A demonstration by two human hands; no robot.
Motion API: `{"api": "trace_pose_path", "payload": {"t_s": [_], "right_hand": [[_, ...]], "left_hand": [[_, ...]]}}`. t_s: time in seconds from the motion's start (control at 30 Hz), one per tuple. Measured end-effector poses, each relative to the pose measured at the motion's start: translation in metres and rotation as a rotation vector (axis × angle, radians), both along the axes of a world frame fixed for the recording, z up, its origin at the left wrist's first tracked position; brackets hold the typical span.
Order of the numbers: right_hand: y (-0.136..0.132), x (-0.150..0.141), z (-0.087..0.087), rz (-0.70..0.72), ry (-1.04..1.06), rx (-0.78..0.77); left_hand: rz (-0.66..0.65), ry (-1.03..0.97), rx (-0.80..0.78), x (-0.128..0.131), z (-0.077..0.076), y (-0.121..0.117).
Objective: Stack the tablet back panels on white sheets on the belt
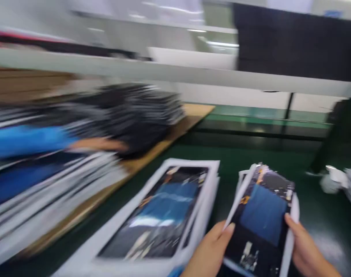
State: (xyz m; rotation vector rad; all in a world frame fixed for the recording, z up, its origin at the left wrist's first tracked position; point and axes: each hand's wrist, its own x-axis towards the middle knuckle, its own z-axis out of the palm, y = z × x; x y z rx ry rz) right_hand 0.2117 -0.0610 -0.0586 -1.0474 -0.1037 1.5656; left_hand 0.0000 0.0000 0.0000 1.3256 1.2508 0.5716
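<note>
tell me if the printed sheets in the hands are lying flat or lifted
Lifted: the left hand and right hand grip the printed sheets by their edges, tilted above the green table.

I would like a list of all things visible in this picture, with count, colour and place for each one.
held bundle of printed sheets: one bundle, dark with blue area and white borders, lower right, between both hands
flat stack of printed sheets: one stack, same dark and blue print, white margins, lower centre on the table
table: one, dark green, under the stacks
wooden board: one, tan, left of centre
dark stack: one pile, black-grey, on the board, blurred
sheet piles: several, white and grey, far left
other person's arm: one, blue sleeve, left
white items: count unclear, right edge
left hand: one, grips the bundle's left edge
right hand: one, grips its right edge
</note>
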Motion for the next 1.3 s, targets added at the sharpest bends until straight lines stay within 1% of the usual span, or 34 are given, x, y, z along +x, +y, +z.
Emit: {"api": "trace_pose_path", "payload": {"t_s": [0.03,0.07,0.13,0.17,0.23,0.3,0.37,0.43,0.47,0.53,0.57,0.6,0.67,0.7,0.73,0.77,0.8,0.83,0.87,0.9,0.93,0.97,1.0,1.03,1.07,1.13,1.17,1.23,1.3], "right_hand": [[0.002,0.002,0.000,0.027,-0.018,-0.046],[0.007,0.004,-0.002,0.007,-0.066,-0.101],[0.015,0.006,-0.008,0.025,-0.160,-0.087],[0.018,0.006,-0.012,0.022,-0.210,-0.098],[0.020,0.008,-0.019,0.025,-0.278,-0.154],[0.020,0.012,-0.024,0.005,-0.297,-0.253],[0.018,0.016,-0.030,-0.034,-0.286,-0.314],[0.016,0.019,-0.039,-0.069,-0.293,-0.357],[0.015,0.021,-0.044,-0.069,-0.321,-0.363],[0.012,0.025,-0.055,-0.020,-0.425,-0.351],[0.011,0.026,-0.059,0.018,-0.496,-0.353],[0.011,0.027,-0.061,0.056,-0.577,-0.356],[0.009,0.027,-0.058,0.116,-0.754,-0.373],[0.009,0.026,-0.053,0.132,-0.853,-0.372],[0.010,0.025,-0.047,0.142,-0.948,-0.359],[0.010,0.024,-0.040,0.150,-1.028,-0.337],[0.012,0.022,-0.034,0.159,-1.086,-0.315],[0.014,0.021,-0.030,0.170,-1.120,-0.294],[0.016,0.020,-0.026,0.178,-1.142,-0.278],[0.019,0.021,-0.025,0.186,-1.156,-0.271],[0.022,0.022,-0.025,0.196,-1.167,-0.274],[0.024,0.024,-0.026,0.209,-1.178,-0.282],[0.027,0.026,-0.028,0.228,-1.186,-0.290],[0.028,0.029,-0.030,0.249,-1.190,-0.297],[0.030,0.032,-0.031,0.273,-1.190,-0.302],[0.033,0.037,-0.033,0.330,-1.190,-0.293],[0.034,0.039,-0.033,0.357,-1.195,-0.285],[0.036,0.042,-0.030,0.399,-1.226,-0.279],[0.037,0.042,-0.026,0.414,-1.280,-0.291]], "left_hand": [[0.033,0.001,0.009,-0.006,0.007,-0.002],[0.084,0.025,0.035,-0.013,0.015,-0.001],[0.193,0.012,0.053,-0.032,0.029,0.005],[0.255,-0.028,0.052,-0.044,0.036,0.008],[0.380,-0.151,0.020,-0.070,0.047,0.012],[0.504,-0.256,-0.043,-0.096,0.057,0.017],[0.622,-0.298,-0.112,-0.119,0.063,0.025],[0.705,-0.281,-0.152,-0.138,0.060,0.033],[0.729,-0.256,-0.162,-0.146,0.055,0.036],[0.751,-0.173,-0.175,-0.162,0.042,0.043],[0.744,-0.096,-0.173,-0.168,0.035,0.045],[0.720,0.023,-0.153,-0.174,0.030,0.047],[0.622,0.362,-0.035,-0.180,0.027,0.047],[0.582,0.553,0.051,-0.179,0.030,0.046],[0.569,0.735,0.147,-0.174,0.034,0.044],[0.592,0.875,0.246,-0.166,0.039,0.040],[0.624,0.942,0.328,-0.153,0.044,0.035],[0.648,0.942,0.381,-0.137,0.047,0.029],[0.636,0.873,0.409,-0.118,0.048,0.022],[0.539,0.733,0.387,-0.097,0.044,0.015],[0.415,0.584,0.334,-0.076,0.037,0.008],[0.271,0.474,0.281,-0.054,0.027,0.003],[0.155,0.405,0.251,-0.034,0.013,0.000],[0.077,0.378,0.237,-0.015,-0.002,-0.001],[0.037,0.389,0.211,0.000,-0.017,0.000],[0.039,0.486,0.141,0.022,-0.045,0.009],[0.050,0.541,0.112,0.028,-0.055,0.015],[0.062,0.621,0.080,0.032,-0.068,0.025],[0.049,0.653,0.074,0.032,-0.073,0.031]]}}
